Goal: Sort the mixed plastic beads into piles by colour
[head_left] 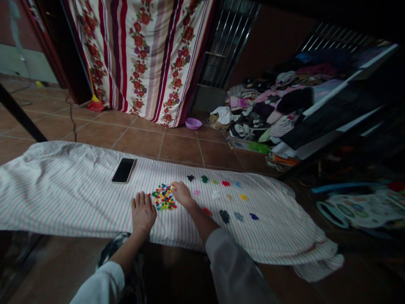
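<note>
A heap of small multicoloured pieces point(163, 197), too small to name exactly, lies on the striped cloth point(104, 202). My left hand point(143, 212) rests flat on the cloth at the heap's left edge, fingers stretched out, holding nothing. On the heap's right side, my right hand point(182, 193) has its fingers pinched together. A yellowish spot shows at its fingertips, but whether that is a held piece is unclear. Right of this hand lie single-colour groups, among them black point(190, 178), dark green point(204, 179), red point(225, 183), white point(215, 194), yellow point(243, 197) and dark grey point(224, 216).
A phone point(123, 170) lies on the cloth, left of the heap. Beyond, on the tiled floor, are a purple basin point(193, 123), a red broom head point(95, 105) and a floral curtain point(139, 59). Piled clothes point(262, 105) fill the back right.
</note>
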{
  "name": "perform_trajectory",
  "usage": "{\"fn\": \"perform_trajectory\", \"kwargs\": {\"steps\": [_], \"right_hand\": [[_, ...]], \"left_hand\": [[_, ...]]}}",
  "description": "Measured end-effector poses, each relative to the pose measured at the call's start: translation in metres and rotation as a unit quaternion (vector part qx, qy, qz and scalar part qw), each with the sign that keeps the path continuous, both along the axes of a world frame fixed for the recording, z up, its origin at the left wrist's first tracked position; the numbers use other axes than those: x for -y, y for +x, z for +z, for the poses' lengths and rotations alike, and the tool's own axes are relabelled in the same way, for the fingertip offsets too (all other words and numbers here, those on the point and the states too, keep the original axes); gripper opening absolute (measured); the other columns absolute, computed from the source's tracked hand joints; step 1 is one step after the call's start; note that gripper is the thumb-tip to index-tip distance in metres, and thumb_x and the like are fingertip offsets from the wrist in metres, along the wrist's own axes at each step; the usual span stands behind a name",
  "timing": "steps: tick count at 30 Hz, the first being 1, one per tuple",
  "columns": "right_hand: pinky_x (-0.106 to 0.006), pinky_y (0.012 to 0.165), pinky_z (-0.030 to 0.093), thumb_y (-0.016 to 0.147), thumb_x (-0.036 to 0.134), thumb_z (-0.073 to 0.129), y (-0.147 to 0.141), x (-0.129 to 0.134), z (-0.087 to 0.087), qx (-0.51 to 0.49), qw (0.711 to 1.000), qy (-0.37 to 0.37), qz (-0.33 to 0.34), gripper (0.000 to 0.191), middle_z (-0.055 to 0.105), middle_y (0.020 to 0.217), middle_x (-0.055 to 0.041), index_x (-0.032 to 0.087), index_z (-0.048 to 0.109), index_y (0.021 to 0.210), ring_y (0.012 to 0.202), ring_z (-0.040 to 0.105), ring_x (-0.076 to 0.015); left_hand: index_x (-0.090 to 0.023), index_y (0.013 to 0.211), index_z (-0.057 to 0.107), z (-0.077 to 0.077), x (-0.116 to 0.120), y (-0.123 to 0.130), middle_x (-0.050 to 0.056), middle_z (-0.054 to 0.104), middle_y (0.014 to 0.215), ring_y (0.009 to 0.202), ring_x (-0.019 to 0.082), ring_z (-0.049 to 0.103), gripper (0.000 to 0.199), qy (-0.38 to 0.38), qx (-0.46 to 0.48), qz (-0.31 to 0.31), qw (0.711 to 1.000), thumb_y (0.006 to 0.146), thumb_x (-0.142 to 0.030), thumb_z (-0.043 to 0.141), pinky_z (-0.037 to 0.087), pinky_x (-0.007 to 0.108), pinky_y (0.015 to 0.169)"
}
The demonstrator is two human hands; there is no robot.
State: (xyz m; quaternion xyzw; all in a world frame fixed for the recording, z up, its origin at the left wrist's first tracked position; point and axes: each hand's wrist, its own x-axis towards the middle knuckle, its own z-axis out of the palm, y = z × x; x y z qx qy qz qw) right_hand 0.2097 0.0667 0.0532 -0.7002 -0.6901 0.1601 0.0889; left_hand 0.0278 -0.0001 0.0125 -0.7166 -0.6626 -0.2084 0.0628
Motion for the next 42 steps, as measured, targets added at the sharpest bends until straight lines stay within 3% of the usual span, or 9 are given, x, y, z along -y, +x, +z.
{"fn": "perform_trajectory", "kwargs": {"steps": [17,27,33,42], "right_hand": [[-0.024,0.075,0.039,0.089,0.019,0.050,-0.010,-0.009,-0.006,0.004,0.999,0.010,-0.031,0.019,0.063,0.099,-0.0057,0.021,0.068,0.093,0.087,0.059,-0.0145],[-0.023,0.074,0.040,0.082,0.015,0.056,-0.009,-0.009,-0.010,-0.092,0.989,0.116,-0.027,0.009,0.064,0.091,-0.0031,0.020,0.063,0.086,0.084,0.058,-0.0142],[-0.021,0.068,0.041,0.076,0.012,0.058,-0.007,-0.008,-0.015,-0.172,0.976,0.130,-0.038,0.012,0.065,0.079,0.0010,0.020,0.061,0.085,0.073,0.060,-0.0127],[-0.021,0.074,0.046,0.083,0.016,0.053,0.002,0.002,-0.013,-0.183,0.976,0.115,-0.033,0.018,0.070,0.092,-0.0015,0.022,0.065,0.095,0.082,0.063,-0.0129]], "left_hand": [[-0.002,0.123,0.058,-0.002,0.000,0.001,0.024,0.054,0.135,0.132,0.036,0.044,0.047,-0.001,0.004,0.002,1.000,0.085,-0.021,0.040,0.032,0.052,0.109],[-0.003,0.122,0.058,-0.001,-0.001,0.000,0.024,0.054,0.135,0.131,0.036,0.045,0.045,0.001,-0.001,-0.002,1.000,0.085,-0.021,0.041,0.033,0.053,0.108],[-0.003,0.121,0.059,-0.001,0.000,0.001,0.023,0.056,0.133,0.129,0.035,0.047,0.044,0.010,-0.009,0.000,1.000,0.085,-0.020,0.041,0.033,0.051,0.108],[-0.005,0.120,0.060,-0.005,-0.001,0.001,0.022,0.057,0.132,0.128,0.034,0.049,0.044,0.019,-0.028,0.006,0.999,0.084,-0.022,0.040,0.035,0.050,0.107]]}}
